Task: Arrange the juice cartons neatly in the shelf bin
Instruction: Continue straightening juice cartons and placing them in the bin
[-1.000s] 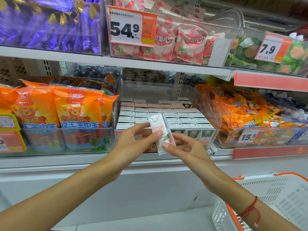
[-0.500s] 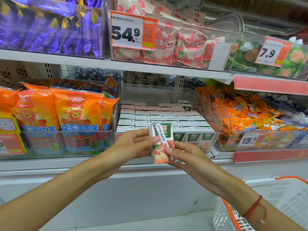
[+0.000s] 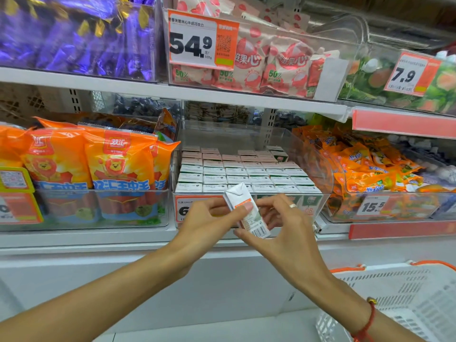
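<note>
The small white rectangular paperboard juice carton (image 3: 246, 213), pinched by left hand (image 3: 209, 218) and right hand (image 3: 283, 223) just before the clear plastic shelf bin (image 3: 318, 169), seems light, stiff, best gripped by flat sides.

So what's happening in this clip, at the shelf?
A person is stocking a clear shelf bin with small juice cartons. Both hands hold one carton tilted in front of the bin: the left hand pinches its side, the right hand grips its lower end. The bin holds neat rows of cartons. A white basket sits at lower right.
</note>
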{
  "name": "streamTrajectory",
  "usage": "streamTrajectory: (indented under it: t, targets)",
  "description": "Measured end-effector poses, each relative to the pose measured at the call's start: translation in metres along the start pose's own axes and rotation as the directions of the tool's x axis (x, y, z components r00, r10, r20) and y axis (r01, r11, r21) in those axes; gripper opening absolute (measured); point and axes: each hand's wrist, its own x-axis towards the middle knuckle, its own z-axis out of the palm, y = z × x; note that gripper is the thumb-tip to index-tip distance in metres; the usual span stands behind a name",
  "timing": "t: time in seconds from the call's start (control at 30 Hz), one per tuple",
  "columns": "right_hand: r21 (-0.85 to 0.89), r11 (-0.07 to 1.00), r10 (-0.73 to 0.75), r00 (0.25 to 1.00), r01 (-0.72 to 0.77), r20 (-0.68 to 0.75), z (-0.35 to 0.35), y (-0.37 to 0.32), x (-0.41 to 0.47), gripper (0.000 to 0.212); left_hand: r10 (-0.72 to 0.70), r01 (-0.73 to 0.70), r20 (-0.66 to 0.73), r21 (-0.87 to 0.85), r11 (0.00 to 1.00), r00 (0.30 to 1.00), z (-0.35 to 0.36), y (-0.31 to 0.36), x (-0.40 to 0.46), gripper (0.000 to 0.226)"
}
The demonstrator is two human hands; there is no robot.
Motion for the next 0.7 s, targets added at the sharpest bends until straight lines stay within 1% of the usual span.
streamTrajectory:
  t: [0.07, 0.13, 0.17, 0.23, 0.3, 0.4, 0.43, 0.5, 0.57, 0.63, 0.7]
  targets:
    - [0.147, 0.988, 0.031, 0.995, -0.044, 0.094, -0.005, 0.002, 0.003, 0.036, -0.025, 0.026, 0.029, -0.03, 0.999, 0.999, -0.005, 0.004, 0.001, 0.022]
    - [0.325, 0.932, 0.092, 0.974, -0.157, 0.206, -0.013, 0.004, 0.008, 0.031, -0.067, 0.072, 0.087, -0.055, 0.996, 0.994, -0.011, 0.011, 0.003, 0.029]
    - [0.38, 0.9, 0.121, 0.96, -0.213, 0.251, -0.016, 0.004, 0.01, 0.029, -0.09, 0.098, 0.121, -0.06, 0.993, 0.989, -0.012, 0.013, 0.004, 0.035]
    - [0.438, 0.845, 0.168, 0.931, -0.306, 0.325, -0.021, 0.006, 0.012, 0.031, -0.132, 0.147, 0.182, -0.071, 0.987, 0.974, -0.014, 0.015, 0.005, 0.043]
    - [0.453, 0.815, 0.193, 0.907, -0.361, 0.374, -0.023, 0.007, 0.012, 0.035, -0.148, 0.172, 0.214, -0.098, 0.98, 0.965, -0.014, 0.017, 0.004, 0.045]
    - [0.443, 0.807, 0.215, 0.892, -0.391, 0.397, -0.022, 0.008, 0.012, 0.038, -0.109, 0.136, 0.19, -0.137, 0.981, 0.976, -0.015, 0.019, 0.004, 0.044]
    - [0.431, 0.812, 0.216, 0.889, -0.393, 0.403, -0.023, 0.009, 0.013, 0.038, -0.07, 0.09, 0.159, -0.118, 0.989, 0.985, -0.016, 0.019, 0.004, 0.046]
    - [0.413, 0.82, 0.209, 0.879, -0.396, 0.428, -0.025, 0.011, 0.015, 0.038, 0.059, -0.058, 0.106, -0.01, 0.998, 0.993, -0.018, 0.018, 0.005, 0.053]
    - [0.439, 0.795, 0.212, 0.87, -0.418, 0.445, -0.028, 0.013, 0.017, 0.036, 0.23, -0.242, 0.108, 0.111, 0.964, 0.967, -0.019, 0.015, 0.004, 0.057]
    - [0.499, 0.745, 0.213, 0.867, -0.443, 0.451, -0.03, 0.013, 0.017, 0.035, 0.392, -0.412, 0.127, 0.25, 0.876, 0.911, -0.019, 0.011, 0.003, 0.055]
    - [0.538, 0.716, 0.21, 0.872, -0.445, 0.442, -0.029, 0.01, 0.016, 0.035, 0.545, -0.551, 0.146, 0.414, 0.724, 0.825, -0.02, 0.008, 0.002, 0.051]
